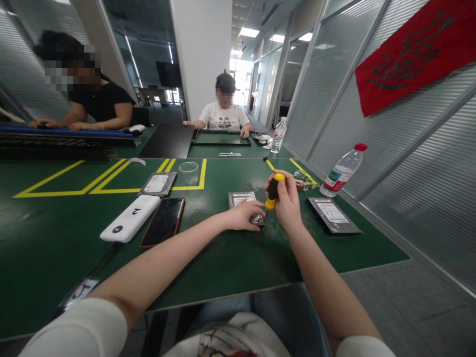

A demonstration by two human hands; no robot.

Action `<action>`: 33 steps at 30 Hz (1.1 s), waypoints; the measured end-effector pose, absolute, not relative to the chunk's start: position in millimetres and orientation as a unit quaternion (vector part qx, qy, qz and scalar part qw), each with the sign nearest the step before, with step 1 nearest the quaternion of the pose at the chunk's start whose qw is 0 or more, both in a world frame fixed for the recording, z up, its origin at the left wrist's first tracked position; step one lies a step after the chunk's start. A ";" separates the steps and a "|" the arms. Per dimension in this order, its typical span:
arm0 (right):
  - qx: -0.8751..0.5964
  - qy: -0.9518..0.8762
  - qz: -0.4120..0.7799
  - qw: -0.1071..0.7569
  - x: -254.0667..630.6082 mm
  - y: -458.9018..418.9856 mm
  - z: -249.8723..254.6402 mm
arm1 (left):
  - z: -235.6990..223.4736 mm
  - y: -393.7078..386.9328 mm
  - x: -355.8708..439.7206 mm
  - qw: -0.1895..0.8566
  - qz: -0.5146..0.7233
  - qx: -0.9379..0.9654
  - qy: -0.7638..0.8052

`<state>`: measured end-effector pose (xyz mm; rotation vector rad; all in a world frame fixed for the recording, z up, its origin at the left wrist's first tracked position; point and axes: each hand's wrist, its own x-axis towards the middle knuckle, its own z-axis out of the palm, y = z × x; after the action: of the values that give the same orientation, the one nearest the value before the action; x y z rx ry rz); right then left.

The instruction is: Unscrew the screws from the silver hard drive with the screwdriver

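Observation:
A hard drive [241,197] lies label up on the green table in front of me, partly covered by my left hand [246,215]. That hand's fingers rest on the drive and hold it against the table. My right hand [288,201] is wrapped round the handle of a yellow and black screwdriver [274,190], held nearly upright. Its thin shaft points down to the drive's near right corner, beside my left fingertips. Whether the tip sits in a screw I cannot make out.
Another hard drive [332,216] lies at the right, by a water bottle [342,171]. To the left are a third drive [158,183], a clear cup [189,173], a phone [163,221] and a white power bank [131,218]. Two people sit across the table, one with a black frame [222,144].

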<state>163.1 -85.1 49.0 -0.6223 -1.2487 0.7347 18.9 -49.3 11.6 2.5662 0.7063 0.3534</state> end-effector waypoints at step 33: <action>-0.275 -0.527 0.334 0.732 162.6 -82.5 48.5 | 15.4 -50.1 20.9 0.291 0.131 0.906 0.279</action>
<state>162.6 -82.5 48.5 -0.6046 -1.1585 0.7340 20.9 -50.1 15.4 2.4142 0.7437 0.3499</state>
